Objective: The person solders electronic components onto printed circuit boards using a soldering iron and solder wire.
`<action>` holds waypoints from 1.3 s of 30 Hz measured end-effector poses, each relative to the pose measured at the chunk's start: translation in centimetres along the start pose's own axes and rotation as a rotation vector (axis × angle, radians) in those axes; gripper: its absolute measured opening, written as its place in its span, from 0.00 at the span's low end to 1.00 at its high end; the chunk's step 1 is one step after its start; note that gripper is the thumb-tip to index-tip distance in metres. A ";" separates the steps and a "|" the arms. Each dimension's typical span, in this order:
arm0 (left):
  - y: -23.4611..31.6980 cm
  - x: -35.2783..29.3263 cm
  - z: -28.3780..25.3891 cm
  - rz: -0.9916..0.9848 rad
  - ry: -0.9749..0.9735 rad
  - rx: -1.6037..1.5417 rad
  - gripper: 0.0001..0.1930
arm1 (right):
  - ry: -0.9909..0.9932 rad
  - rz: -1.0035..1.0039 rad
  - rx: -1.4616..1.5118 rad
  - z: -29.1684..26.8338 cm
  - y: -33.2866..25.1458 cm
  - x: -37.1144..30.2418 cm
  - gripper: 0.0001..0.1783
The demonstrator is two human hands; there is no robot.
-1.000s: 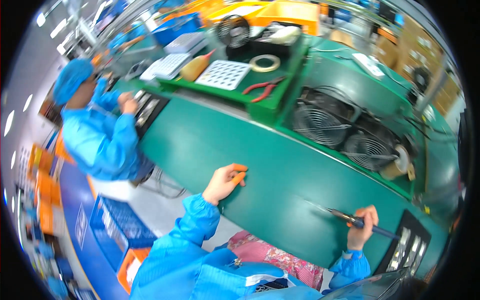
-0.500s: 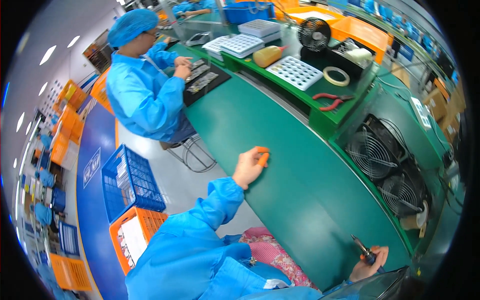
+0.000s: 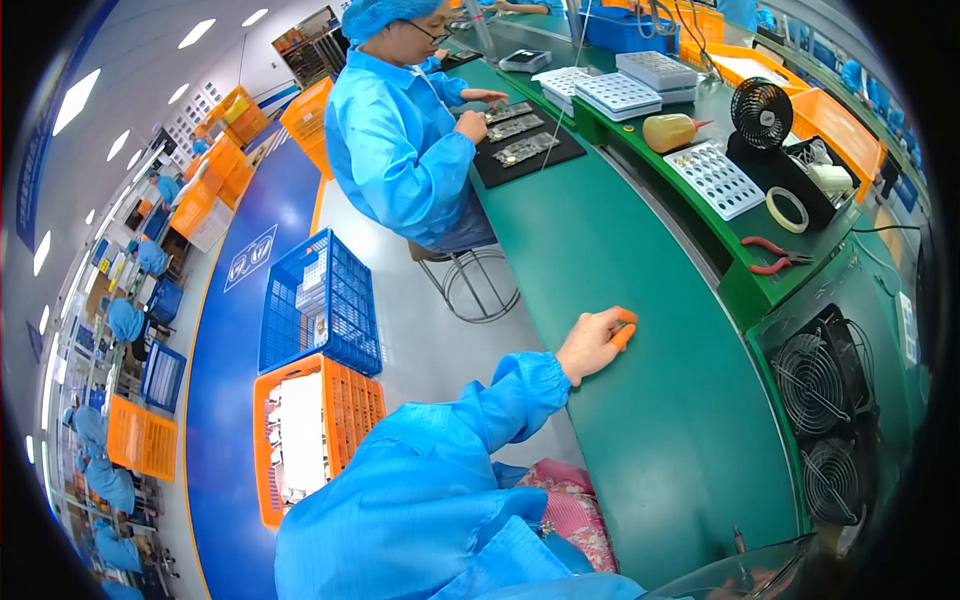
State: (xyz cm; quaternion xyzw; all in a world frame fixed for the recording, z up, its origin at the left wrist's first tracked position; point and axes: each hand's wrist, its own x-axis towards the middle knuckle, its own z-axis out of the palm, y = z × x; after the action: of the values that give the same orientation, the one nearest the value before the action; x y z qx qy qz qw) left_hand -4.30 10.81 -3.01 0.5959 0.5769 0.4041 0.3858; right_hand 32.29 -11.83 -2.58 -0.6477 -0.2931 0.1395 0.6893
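Left Hand on Bench Edge

The left hand rested on the green bench, fingers clenched around a small orange tool (right hand out of view). Left of it stood one orange crate and one blue crate. Beyond, a co-worker handled three dark trays.

Left hand outstretched, fingers curled closed, right hand out of view
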 end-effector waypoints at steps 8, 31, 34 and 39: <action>-1.4 0.6 -0.1 0.004 -0.018 -0.252 0.13 | -0.668 -0.565 0.959 1.8 1.2 2.9 0.16; -3.9 -7.5 -8.2 -0.585 0.034 -0.271 0.14 | -0.131 -0.017 0.278 0.2 -1.7 -0.2 0.16; -3.5 -7.1 -7.4 -0.548 0.033 -0.032 0.09 | -0.139 0.000 0.289 0.6 -2.7 -0.6 0.16; -1.8 -7.7 -7.7 -0.638 -0.088 -0.492 0.08 | -0.142 -0.013 0.304 -0.1 -2.4 -0.4 0.15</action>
State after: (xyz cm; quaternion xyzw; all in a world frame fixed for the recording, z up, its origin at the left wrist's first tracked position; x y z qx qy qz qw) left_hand -12.17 3.10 -2.12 0.2935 0.6018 0.3642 0.6474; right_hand 31.54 -12.44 -0.31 -0.5227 -0.3207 0.2234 0.7577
